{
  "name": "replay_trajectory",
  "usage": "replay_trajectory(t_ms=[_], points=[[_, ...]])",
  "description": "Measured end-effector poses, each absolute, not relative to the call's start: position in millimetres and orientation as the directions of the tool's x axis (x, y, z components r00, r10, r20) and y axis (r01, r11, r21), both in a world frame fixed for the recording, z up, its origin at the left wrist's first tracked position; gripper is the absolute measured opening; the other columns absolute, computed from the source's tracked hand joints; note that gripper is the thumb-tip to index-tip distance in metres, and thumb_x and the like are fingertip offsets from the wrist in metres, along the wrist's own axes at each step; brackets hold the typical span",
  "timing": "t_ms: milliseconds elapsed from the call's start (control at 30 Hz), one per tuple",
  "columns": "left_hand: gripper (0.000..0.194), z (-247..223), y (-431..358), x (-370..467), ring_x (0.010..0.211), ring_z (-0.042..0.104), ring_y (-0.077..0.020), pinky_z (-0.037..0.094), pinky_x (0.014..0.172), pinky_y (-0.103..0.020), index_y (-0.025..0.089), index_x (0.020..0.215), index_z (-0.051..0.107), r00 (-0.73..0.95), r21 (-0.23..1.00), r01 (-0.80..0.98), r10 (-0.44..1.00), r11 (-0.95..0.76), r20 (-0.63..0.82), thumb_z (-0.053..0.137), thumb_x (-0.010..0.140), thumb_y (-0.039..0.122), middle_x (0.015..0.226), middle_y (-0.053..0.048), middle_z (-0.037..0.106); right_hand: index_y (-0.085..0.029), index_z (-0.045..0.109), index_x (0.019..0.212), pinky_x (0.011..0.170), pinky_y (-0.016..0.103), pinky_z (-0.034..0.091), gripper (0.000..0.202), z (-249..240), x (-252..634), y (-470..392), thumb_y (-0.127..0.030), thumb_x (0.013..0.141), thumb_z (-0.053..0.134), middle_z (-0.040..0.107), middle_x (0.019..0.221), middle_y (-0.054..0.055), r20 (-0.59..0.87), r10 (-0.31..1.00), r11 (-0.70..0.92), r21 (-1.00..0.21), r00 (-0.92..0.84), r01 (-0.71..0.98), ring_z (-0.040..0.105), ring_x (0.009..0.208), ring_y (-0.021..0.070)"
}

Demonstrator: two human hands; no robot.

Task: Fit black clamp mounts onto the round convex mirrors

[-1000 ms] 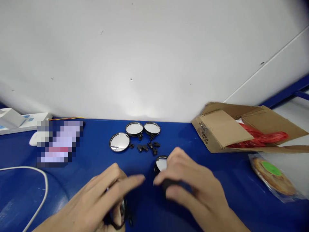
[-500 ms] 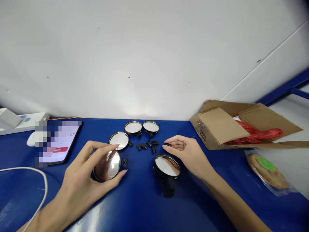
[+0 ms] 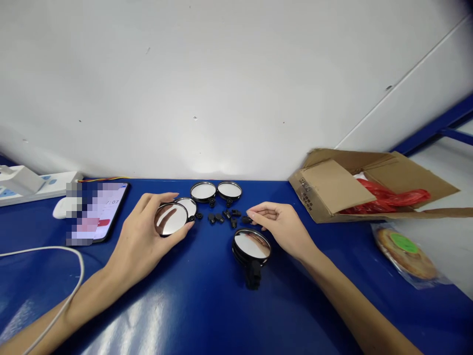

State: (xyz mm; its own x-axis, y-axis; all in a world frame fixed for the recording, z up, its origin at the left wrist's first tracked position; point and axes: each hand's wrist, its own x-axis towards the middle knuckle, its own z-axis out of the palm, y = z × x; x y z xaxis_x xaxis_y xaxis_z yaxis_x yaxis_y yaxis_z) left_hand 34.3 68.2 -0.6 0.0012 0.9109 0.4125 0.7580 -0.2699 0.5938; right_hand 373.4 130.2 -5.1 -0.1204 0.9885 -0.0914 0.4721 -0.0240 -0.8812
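Observation:
My left hand [image 3: 142, 234] grips a round mirror [image 3: 170, 220] by its edge, thumb and fingers on opposite sides. That mirror overlaps another round mirror [image 3: 187, 205] behind it. Two more round mirrors, a left one [image 3: 203, 191] and a right one [image 3: 229, 190], lie near the wall, each with a small black joint in front. At the right of a cluster of small black plastic pieces [image 3: 226, 215], my right hand [image 3: 280, 222] pinches a small black plastic piece [image 3: 246, 220]. Just below it stands a mirror [image 3: 253, 244] with a black mount [image 3: 253, 276] attached.
An open cardboard box [image 3: 332, 190] with a red plastic bag [image 3: 388, 196] stands at right, a wrapped round pastry [image 3: 406, 254] before it. At left are a phone [image 3: 107, 209], a white earbud-type case [image 3: 66, 207], a power strip [image 3: 59, 183] and a white cable [image 3: 79, 266].
My left hand has moved the mirror away from me, up against the one behind. My right hand has shifted slightly left with the black piece, toward the cluster. The view has tilted a little.

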Motion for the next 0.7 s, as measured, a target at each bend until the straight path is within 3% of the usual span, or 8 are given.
replay_trajectory(t_ms=[200,400,700], points=[[0.071,-2.1,87.8,35.7,0.128,0.080,-0.0329,0.065,0.113,-0.052,0.027,0.151,0.061,0.014,0.664,0.699,0.933,-0.266,0.360,0.092,0.096,0.060,0.136,-0.008,0.078,-0.023,0.089,0.100,0.091,0.042,0.063,0.033,-4.1,370.7,127.2,-0.055,0.095,0.079,0.090,0.101,0.009,-0.078,0.987,-0.001,-0.874,-0.139,0.485,0.084,0.100,0.0310],[0.089,-15.6,102.7,28.1,0.141,0.074,-0.0367,0.063,0.118,-0.058,0.031,0.161,0.050,0.098,0.705,0.651,0.951,-0.283,0.292,0.092,0.093,0.070,0.147,-0.011,0.074,-0.024,0.088,0.103,0.093,0.043,0.061,0.033,-3.7,370.6,126.5,-0.054,0.097,0.074,0.089,0.101,0.008,-0.076,0.986,0.011,-0.859,-0.150,0.511,0.084,0.100,0.0304],[0.098,-22.7,114.6,19.7,0.148,0.070,-0.0382,0.060,0.122,-0.059,0.036,0.166,0.046,0.182,0.726,0.625,0.958,-0.287,0.223,0.093,0.090,0.074,0.154,-0.010,0.069,-0.024,0.087,0.103,0.086,0.041,0.059,0.034,-3.9,371.3,126.0,-0.054,0.099,0.071,0.088,0.098,0.007,-0.076,0.982,0.029,-0.842,-0.171,0.539,0.082,0.095,0.0296]])
